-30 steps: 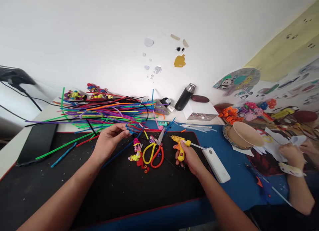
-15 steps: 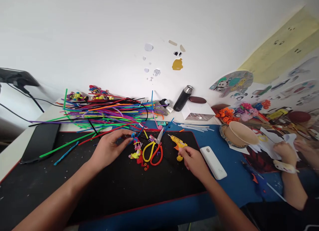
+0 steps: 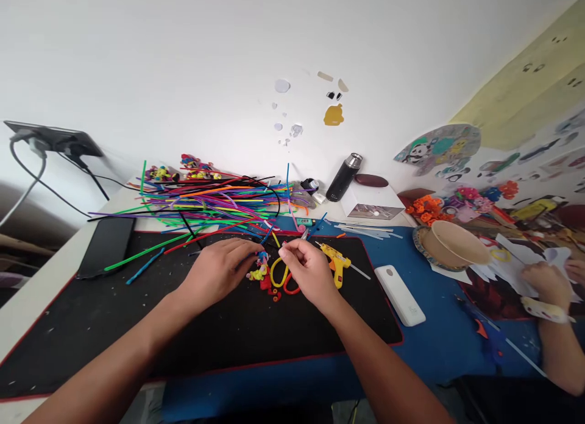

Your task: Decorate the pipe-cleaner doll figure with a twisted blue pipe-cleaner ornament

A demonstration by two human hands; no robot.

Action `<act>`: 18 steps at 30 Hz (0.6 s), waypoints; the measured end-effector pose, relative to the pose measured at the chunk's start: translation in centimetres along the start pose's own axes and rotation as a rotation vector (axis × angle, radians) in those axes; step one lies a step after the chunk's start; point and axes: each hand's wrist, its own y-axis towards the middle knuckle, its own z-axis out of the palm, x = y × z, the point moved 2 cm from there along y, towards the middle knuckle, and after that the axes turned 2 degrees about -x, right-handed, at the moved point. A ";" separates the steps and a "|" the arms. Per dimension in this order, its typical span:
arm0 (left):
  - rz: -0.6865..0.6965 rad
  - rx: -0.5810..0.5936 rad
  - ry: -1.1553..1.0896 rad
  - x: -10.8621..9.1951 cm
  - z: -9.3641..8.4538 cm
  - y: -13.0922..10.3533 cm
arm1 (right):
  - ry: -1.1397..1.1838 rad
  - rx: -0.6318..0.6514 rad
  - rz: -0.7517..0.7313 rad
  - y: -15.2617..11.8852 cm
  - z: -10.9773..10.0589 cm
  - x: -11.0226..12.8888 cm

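Note:
My left hand (image 3: 223, 265) is closed at the blue top of a small pipe-cleaner figure (image 3: 260, 273), which has yellow and red parts lower down. My right hand (image 3: 311, 270) hovers just right of it, thumb and forefinger pinched together; what they hold, if anything, is too small to tell. Beneath the right hand lie scissors with yellow and red handles (image 3: 276, 280), their blades mostly hidden. A yellow glue gun (image 3: 337, 264) rests on the black mat (image 3: 237, 339) beyond the right wrist, a glue stick poking from its back.
Many coloured pipe cleaners (image 3: 214, 198) are heaped along the wall. A dark phone (image 3: 106, 247) lies at left. A black thermos (image 3: 342, 179) leans near a white box (image 3: 372, 201). On the right are a white power bank (image 3: 400, 295), a bowl (image 3: 459, 244) and another person's arm (image 3: 560, 339).
My right hand has let go of the glue gun and moved left, over the scissors and close to my left hand. The view has shifted slightly to the left.

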 end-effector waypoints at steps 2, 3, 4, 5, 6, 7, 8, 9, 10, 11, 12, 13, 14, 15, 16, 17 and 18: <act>0.023 0.014 0.059 0.1 0.0 -0.2 | -0.036 0.018 -0.025 0.0 0.4 0.7; 0.027 0.022 0.082 0.2 0.0 -0.3 | -0.056 0.025 -0.035 0.0 0.5 0.9; 0.032 0.033 0.102 0.3 0.1 -0.4 | -0.075 0.029 -0.044 0.0 0.7 1.2; 0.042 0.045 0.122 0.3 0.1 -0.5 | -0.094 0.031 -0.053 0.0 0.7 1.3; 0.057 0.059 0.143 0.4 0.2 -0.6 | -0.112 0.031 -0.063 0.1 0.8 1.4; 0.071 0.073 0.164 0.4 0.3 -0.7 | -0.128 0.029 -0.075 0.1 0.9 1.4; 0.082 0.084 0.181 0.4 0.3 -0.7 | -0.145 0.028 -0.087 0.2 0.9 1.4; 0.089 0.089 0.192 0.3 0.3 -0.7 | -0.163 0.028 -0.098 0.2 1.0 1.4; 0.092 0.089 0.198 0.3 0.3 -0.7 | -0.183 0.029 -0.109 0.3 1.1 1.3; 0.094 0.086 0.202 0.2 0.3 -0.7 | -0.205 0.032 -0.117 0.3 1.1 1.3; 0.101 0.083 0.206 0.1 0.3 -0.7 | -0.228 0.038 -0.123 0.4 1.2 1.2; 0.113 0.082 0.215 0.0 0.2 -0.6 | -0.251 0.045 -0.127 0.4 1.3 1.2; 0.130 0.081 0.230 -0.1 0.2 -0.6 | -0.275 0.052 -0.131 0.4 1.4 1.1; 0.150 0.083 0.251 -0.2 0.2 -0.5 | -0.298 0.056 -0.134 0.4 1.5 1.1; 0.169 0.086 0.271 -0.2 0.2 -0.5 | -0.320 0.061 -0.136 0.5 1.6 1.1; 0.184 0.089 0.287 -0.3 0.2 -0.5 | -0.339 0.062 -0.139 0.5 1.6 1.0; 0.193 0.093 0.296 -0.4 0.1 -0.5 | -0.357 0.063 -0.141 0.5 1.7 1.0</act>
